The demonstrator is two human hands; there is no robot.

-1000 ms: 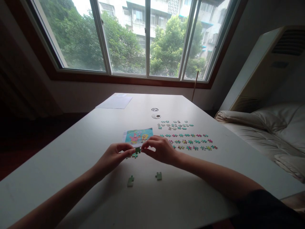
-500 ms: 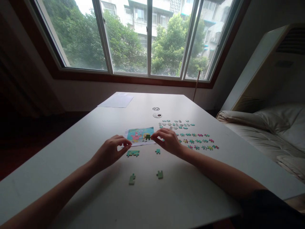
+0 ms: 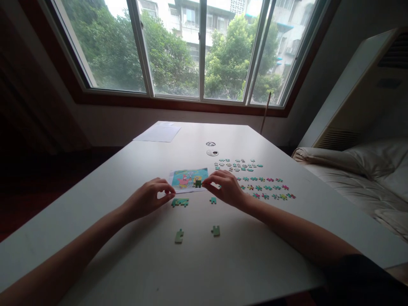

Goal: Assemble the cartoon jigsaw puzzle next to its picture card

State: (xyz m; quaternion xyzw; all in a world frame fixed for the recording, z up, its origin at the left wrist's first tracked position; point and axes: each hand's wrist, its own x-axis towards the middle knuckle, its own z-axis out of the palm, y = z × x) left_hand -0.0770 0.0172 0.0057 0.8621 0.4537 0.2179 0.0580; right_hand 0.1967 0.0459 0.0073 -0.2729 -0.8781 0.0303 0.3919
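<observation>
My right hand [image 3: 225, 187] pinches a dark green jigsaw piece [image 3: 198, 183] over the lower right of a cartoon picture sheet [image 3: 186, 176]. My left hand [image 3: 151, 193] has thumb and forefinger closed at the sheet's lower left corner and seems to grip its edge; the fingers partly hide that spot. Just below the sheet lies a small joined strip of green pieces [image 3: 180, 202]. A single green piece [image 3: 213, 200] lies to the strip's right. Nearer to me are two loose pieces, one at left [image 3: 179, 236] and one at right [image 3: 216, 230].
Rows of loose jigsaw pieces [image 3: 261, 187] spread right of my right hand. Two small round items [image 3: 212, 152] lie beyond the picture. White paper [image 3: 157, 132] rests at the table's far left corner. A pale padded seat [image 3: 344, 178] stands to the right.
The camera view has shifted slightly. Relative to the sheet, my right hand and its piece have moved a little toward me and left. My left hand stays at the sheet's corner.
</observation>
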